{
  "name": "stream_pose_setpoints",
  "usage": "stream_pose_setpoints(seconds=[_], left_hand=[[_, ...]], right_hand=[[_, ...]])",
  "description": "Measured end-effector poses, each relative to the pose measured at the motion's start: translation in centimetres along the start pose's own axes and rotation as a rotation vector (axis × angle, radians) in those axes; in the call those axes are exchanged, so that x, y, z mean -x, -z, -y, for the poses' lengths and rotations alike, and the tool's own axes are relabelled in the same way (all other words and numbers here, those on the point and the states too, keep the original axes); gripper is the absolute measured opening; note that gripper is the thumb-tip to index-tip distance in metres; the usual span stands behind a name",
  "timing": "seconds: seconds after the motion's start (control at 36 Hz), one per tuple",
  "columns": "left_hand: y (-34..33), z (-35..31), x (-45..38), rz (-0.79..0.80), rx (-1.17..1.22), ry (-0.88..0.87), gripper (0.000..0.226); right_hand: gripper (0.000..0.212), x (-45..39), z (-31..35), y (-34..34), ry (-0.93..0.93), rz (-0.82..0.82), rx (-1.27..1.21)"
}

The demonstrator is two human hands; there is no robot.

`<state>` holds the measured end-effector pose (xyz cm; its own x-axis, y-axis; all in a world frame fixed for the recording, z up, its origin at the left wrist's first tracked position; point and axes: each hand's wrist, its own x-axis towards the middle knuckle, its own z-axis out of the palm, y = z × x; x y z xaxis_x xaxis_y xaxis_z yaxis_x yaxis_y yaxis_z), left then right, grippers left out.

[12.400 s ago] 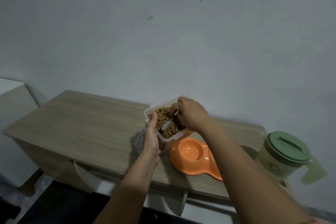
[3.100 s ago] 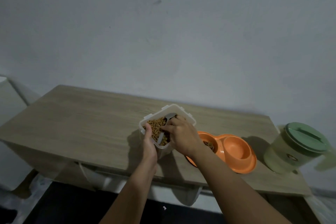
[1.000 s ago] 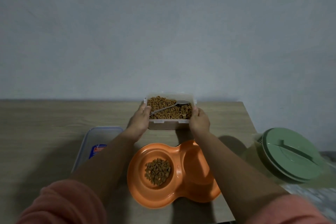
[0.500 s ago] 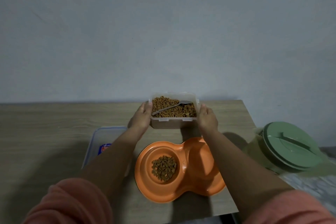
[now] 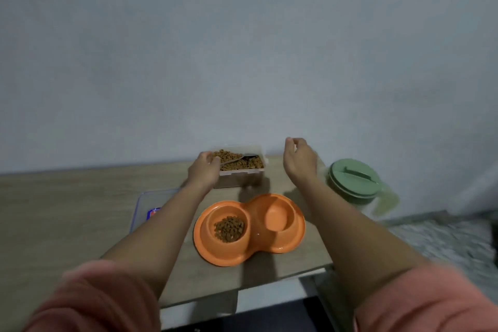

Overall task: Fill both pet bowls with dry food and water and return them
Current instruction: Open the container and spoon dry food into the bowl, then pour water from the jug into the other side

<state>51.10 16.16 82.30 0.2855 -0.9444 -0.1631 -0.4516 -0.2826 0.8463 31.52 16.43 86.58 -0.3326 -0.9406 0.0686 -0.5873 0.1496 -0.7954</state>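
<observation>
One glossy orange plastic double bowl, shaped like two joined rounds, is set near the front edge of a wood-grain table. Brown kibble is seen in its left well; the right well is bare. One clear square container of kibble, with one metal spoon laid in it, is touched at its left side by the left hand. The right hand is held loose and free. One green-lidded jug and one clear flat lid are seen

We see a wooden table carrying 4 things: an orange double bowl, a kibble container, its clear lid, a green-lidded jug.
</observation>
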Motion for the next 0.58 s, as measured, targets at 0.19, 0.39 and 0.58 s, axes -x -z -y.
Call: stream_pose_setpoints(seconds=[0.19,0.39,0.58], left_hand=[[-2.5,-1.3,6.1,-0.031,-0.041,-0.082,0.040],[-9.1,-1.1,13.6,-0.072,-0.100,-0.099,0.039],[-14.1,1.7,19.1,-0.069,-0.219,-0.089,0.038]], right_hand=[[0.044,1.6,-0.9,5.5,0.146,0.027,0.060],[0.041,1.7,-6.0,12.8,0.258,0.076,0.226],[0.046,1.9,-11.4,16.3,0.122,0.095,0.325]])
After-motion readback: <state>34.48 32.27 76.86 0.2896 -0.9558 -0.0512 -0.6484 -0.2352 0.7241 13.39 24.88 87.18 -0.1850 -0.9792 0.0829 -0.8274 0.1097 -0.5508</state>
